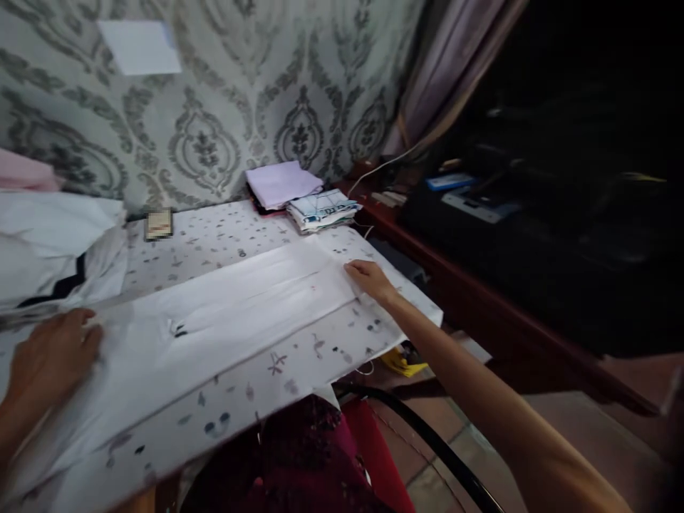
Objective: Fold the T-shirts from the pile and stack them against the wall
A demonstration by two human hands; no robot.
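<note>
We've got a long white garment point(251, 296) stretched across the table, running from the near left up to the right, on top of a printed tablecloth point(208, 246). Our right hand point(368, 279) is at its right end, fingers curled in and pinching the edge there. Our left hand point(58, 353) is down at the left end, fingers bent over the fabric; it's kinda blurry, so we can't tell if it's actually gripping anything. There's a small dark spot point(180, 330) left of the garment's middle, and some creases run lengthwise.

Far side, near the wallpaper point(206, 142), we have a lavender folded cloth point(283, 182) on a pile, with a blue-and-white folded cloth point(323, 208) just right of it. Over on the left there's a heap of white clothes point(48, 221), plus a pixelated little box point(159, 224) just beside it.
</note>
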